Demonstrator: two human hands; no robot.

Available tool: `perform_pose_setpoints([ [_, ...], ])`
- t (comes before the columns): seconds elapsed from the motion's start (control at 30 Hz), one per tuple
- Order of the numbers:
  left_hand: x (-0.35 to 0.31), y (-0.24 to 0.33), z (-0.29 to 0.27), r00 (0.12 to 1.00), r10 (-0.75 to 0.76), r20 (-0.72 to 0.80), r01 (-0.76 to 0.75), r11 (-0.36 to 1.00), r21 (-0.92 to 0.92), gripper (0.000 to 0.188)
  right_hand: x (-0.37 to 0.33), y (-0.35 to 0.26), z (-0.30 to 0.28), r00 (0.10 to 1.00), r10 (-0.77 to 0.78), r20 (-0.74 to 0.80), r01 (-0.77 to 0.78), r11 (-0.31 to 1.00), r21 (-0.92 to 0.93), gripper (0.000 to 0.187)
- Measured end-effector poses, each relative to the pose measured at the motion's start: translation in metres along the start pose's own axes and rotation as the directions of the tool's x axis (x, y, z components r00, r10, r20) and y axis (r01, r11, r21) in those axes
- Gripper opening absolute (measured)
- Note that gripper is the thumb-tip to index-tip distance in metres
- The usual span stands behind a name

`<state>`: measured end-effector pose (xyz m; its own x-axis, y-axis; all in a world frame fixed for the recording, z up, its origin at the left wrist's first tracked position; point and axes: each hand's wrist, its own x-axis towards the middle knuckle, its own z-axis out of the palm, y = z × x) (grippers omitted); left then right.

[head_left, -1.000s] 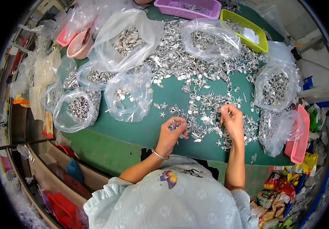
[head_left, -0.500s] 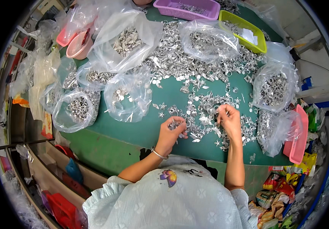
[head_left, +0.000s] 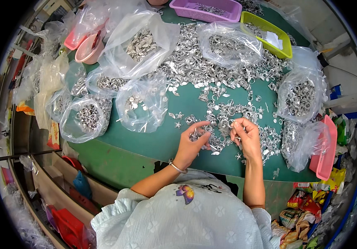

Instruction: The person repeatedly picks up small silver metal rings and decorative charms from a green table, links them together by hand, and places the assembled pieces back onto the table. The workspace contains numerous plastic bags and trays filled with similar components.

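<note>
Work position: the left hand [head_left: 190, 148] and the right hand [head_left: 250, 142] are over the near part of a dark green flat-topped table [head_left: 182, 99]. They are near each other, not touching.

Left hand: the fingers are curled into a cup, with a gap between thumb and index finger. The cup retains a cluster of small silver-coloured metal pieces [head_left: 195, 135]; the exact count cannot be determined.

Right hand: thumb and fingertips are bent close together at the edge of a loose scatter of silver-coloured rings and flower shapes [head_left: 224, 112]. Whether a piece is gripped cannot be determined at this scale.

Stock location: the scatter lies directly beyond and between the hands. A larger heap of silver-coloured metal pieces [head_left: 224, 74] extends across the table behind it.

Progress: judged from the layout, the work is partway. Completed portion: ring-like pieces fill a clear plastic bag at left [head_left: 67, 126] and a clear plastic bag at right [head_left: 317, 89]; leaf-like pieces lie in a large clear plastic bag [head_left: 115, 56]; a flatter clear plastic bag [head_left: 145, 124] contains only a few disc-like pieces. Outstanding portion: the heap and the scatter are loose and mixed, and the cluster in the left hand is not yet set down.
</note>
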<state>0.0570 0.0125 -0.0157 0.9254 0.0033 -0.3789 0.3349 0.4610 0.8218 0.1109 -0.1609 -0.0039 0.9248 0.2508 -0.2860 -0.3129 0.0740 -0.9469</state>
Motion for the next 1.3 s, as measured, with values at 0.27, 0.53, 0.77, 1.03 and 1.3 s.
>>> perform_pose_setpoints([
  [0.27, 0.006, 0.002, 0.01, 0.997, 0.049, 0.064, -0.059, 0.985, 0.16, 0.026, -0.013, -0.003, 0.008, 0.987, -0.029, 0.156, 0.013, 0.994, 0.108, 0.016],
  [0.53, 0.004, -0.004, 0.008, 0.945, 0.321, 0.065, -0.326, 0.899, 0.293, 0.019, -0.015, 0.002, 0.016, 0.964, 0.154, 0.217, -0.25, 0.803, 0.541, 0.019],
  [0.77, 0.005, 0.002, 0.003, 0.996, 0.078, 0.04, -0.083, 0.99, 0.112, 0.019, -0.025, 0.004, 0.031, 0.917, -0.398, -0.023, 0.37, 0.872, -0.321, 0.009],
  [1.03, 0.001, 0.007, 0.005, 0.987, 0.01, 0.159, 0.015, 0.987, -0.158, 0.022, -0.031, 0.005, 0.021, 0.994, -0.031, 0.105, -0.019, 0.898, 0.44, 0.014],
  [1.3, 0.001, 0.009, 0.0, 0.972, -0.023, 0.232, -0.026, 0.978, 0.205, 0.016, -0.034, 0.008, 0.026, 0.98, -0.117, -0.159, 0.125, 0.991, 0.041, 0.015],
])
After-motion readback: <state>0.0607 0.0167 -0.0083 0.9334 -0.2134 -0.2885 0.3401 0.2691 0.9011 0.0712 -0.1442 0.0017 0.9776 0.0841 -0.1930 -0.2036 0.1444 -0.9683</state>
